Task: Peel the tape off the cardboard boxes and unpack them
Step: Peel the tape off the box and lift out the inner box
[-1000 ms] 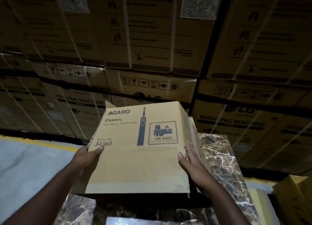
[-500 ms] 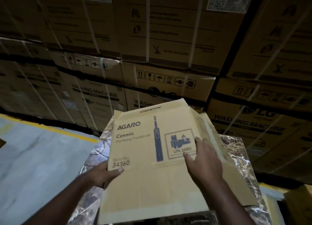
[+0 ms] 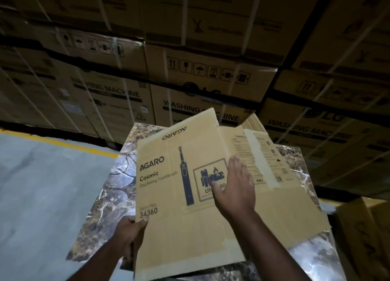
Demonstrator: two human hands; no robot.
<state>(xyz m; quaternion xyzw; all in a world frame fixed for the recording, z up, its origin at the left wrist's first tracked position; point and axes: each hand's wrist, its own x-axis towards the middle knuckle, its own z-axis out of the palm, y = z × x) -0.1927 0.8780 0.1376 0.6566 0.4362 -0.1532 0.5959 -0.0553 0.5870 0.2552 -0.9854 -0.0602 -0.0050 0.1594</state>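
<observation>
The AGARO toothbrush carton (image 3: 190, 196) is flattened out on a marble-look tabletop (image 3: 118, 175). Left hand (image 3: 130, 232) pinches its near-left edge, thumb on top. Right hand (image 3: 234, 187) lies flat on the printed face, fingers straight and together. A pale strip, probably tape (image 3: 261, 158), runs down the right panel. Strapped washing machine boxes (image 3: 211, 80) are stacked behind.

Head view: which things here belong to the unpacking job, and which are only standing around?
Part of the job:
- AGARO toothbrush box, flattened
- left hand, gripping its edge
- right hand, flat on it

Only around:
- marble-patterned table
- stacked washing machine cartons
- yellow floor line
</observation>
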